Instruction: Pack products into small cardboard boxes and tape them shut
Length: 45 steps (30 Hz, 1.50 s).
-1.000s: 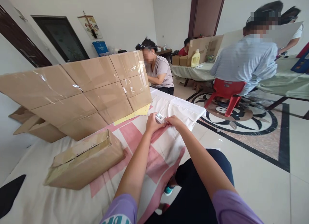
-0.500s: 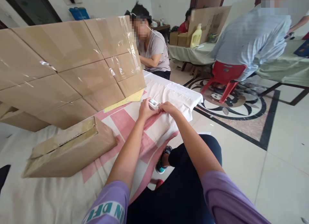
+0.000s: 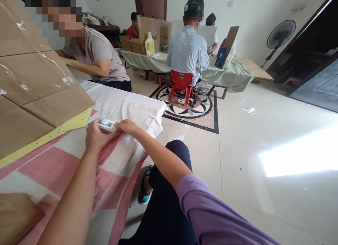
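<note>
A small white box-shaped object (image 3: 107,123) with a grey-green panel on its upper face is held above the cloth-covered table (image 3: 137,111). My left hand (image 3: 95,136) wraps around it from the left, thumb along the near side. At its right end my right hand (image 3: 127,126) is closed in a pinch. Whatever lies between those right fingertips is too small and covered to name. Under both hands lies a pink and white checked cloth (image 3: 67,162).
To the left stands a wall of taped cardboard boxes (image 3: 29,77) over a yellow sheet (image 3: 76,121). Part of another carton (image 3: 17,215) is nearer me. A co-worker (image 3: 101,49) sits across the table; another person sits on a red chair (image 3: 182,81) further off.
My view has swung to the right, so the boxes and both hands appear further left. Both hands keep hold around the white object; the fan and far floor have come into view.
</note>
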### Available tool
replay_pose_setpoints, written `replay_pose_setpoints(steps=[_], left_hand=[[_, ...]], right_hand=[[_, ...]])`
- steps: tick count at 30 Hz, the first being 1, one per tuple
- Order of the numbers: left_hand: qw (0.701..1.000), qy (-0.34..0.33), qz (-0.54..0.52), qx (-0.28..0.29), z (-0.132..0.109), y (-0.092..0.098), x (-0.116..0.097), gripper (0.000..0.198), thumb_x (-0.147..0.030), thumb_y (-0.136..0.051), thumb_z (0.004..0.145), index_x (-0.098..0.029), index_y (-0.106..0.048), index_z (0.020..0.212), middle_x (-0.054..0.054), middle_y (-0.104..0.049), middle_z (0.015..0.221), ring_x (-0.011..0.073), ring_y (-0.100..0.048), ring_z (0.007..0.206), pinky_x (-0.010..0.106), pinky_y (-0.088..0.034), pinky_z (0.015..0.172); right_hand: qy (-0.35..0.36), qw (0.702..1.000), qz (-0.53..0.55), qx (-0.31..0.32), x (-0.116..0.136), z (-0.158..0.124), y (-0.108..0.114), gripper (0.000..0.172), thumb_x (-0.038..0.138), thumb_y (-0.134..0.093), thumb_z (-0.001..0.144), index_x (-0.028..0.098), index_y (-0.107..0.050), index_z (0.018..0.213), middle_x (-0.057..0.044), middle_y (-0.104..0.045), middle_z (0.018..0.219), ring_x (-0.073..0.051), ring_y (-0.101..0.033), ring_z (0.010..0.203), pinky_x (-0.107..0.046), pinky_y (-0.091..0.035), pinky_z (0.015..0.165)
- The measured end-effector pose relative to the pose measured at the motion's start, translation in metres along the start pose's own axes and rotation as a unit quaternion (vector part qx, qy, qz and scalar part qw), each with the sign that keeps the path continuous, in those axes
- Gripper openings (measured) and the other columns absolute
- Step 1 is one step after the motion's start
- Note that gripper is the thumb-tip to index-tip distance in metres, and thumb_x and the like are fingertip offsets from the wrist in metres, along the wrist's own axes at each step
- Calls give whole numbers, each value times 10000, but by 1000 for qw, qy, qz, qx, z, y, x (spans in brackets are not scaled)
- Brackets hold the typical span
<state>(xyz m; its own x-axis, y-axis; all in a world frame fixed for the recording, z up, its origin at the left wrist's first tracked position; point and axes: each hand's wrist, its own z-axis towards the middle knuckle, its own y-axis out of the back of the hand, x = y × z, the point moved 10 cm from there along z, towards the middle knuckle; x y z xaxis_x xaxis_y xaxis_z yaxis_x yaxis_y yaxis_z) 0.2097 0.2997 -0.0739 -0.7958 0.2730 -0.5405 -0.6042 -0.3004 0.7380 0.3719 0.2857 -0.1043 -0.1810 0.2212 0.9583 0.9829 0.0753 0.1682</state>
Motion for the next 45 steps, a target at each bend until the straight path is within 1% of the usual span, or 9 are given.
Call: replay_pose_setpoints(steps=[10, 15, 18, 22, 26, 29, 34, 41, 45], left_hand=[[999, 22, -10, 23, -3, -1, -2, 1002, -505, -910, 556, -282, -458, 1422, 100, -531, 1413, 355, -494, 1391, 501, -448, 1166], [998, 29, -31, 41, -4, 1, -3, 1092, -632, -861, 560, -186, -460, 1472, 197, -506, 1446, 436, -477, 1407, 592, -442, 1152], [999, 15, -43, 28, -4, 2, -3, 1092, -620, -857, 565, -159, -466, 1475, 208, -510, 1442, 435, -498, 1388, 601, -443, 1151], [999, 0, -48, 25, -5, 1, -3, 1086, -575, -860, 578, -131, -457, 1483, 219, -510, 1446, 432, -511, 1374, 608, -437, 1157], [998, 5, -61, 26, -6, 1, -4, 1063, -536, -875, 601, -137, -445, 1487, 209, -496, 1453, 417, -504, 1378, 602, -439, 1160], [996, 14, -78, 28, -6, 1, -3, 1055, -495, -901, 610, -139, -433, 1485, 204, -474, 1457, 391, -506, 1368, 589, -441, 1162], [997, 8, -67, 39, -9, 1, -5, 1051, -503, -907, 636, -144, -419, 1494, 196, -478, 1452, 403, -472, 1389, 609, -425, 1162], [998, -3, -61, 29, -8, 3, -9, 1073, -504, -925, 603, -149, -441, 1492, 210, -488, 1454, 433, -480, 1392, 620, -437, 1135], [998, -25, -56, 17, -7, 4, -11, 1084, -457, -940, 577, -136, -452, 1490, 226, -503, 1440, 452, -493, 1380, 630, -445, 1131]], right_hand=[[11, 1000, 2, 6, 6, 6, -4, 382, 145, -552, 892, 187, -523, 513, -11, -582, 476, -150, -629, 581, -214, -491, 573], [-9, 992, -125, -33, 20, 5, 6, 216, 203, -618, 835, 173, -599, 621, -27, -618, 594, -169, -643, 641, -220, -463, 538], [32, 969, -242, -33, 45, 0, 5, 153, 255, -617, 855, 144, -681, 771, -73, -694, 748, -210, -691, 776, -242, -482, 592], [46, 941, -334, -36, 68, -11, 3, 238, 310, -627, 854, 136, -698, 999, -129, -745, 1022, -269, -714, 959, -289, -545, 672], [30, 936, -349, -13, 75, -12, -1, 180, 280, -600, 871, 156, -680, 974, -109, -747, 956, -264, -715, 990, -310, -581, 743], [22, 947, -320, 9, 73, -10, -3, 127, 242, -584, 889, 150, -665, 856, -83, -726, 797, -235, -717, 924, -291, -575, 756], [-5, 994, -103, 42, 53, -6, -5, 237, 187, -534, 945, 137, -581, 718, -65, -719, 790, -131, -693, 660, -196, -497, 561], [-41, 997, -9, 61, 14, -9, -3, 297, 269, -593, 996, 160, -568, 721, -1, -661, 675, -93, -650, 528, -164, -454, 482], [-39, 997, 18, 66, 7, -17, -2, 309, 268, -617, 1020, 169, -552, 734, 32, -642, 630, -67, -642, 522, -139, -424, 481]])
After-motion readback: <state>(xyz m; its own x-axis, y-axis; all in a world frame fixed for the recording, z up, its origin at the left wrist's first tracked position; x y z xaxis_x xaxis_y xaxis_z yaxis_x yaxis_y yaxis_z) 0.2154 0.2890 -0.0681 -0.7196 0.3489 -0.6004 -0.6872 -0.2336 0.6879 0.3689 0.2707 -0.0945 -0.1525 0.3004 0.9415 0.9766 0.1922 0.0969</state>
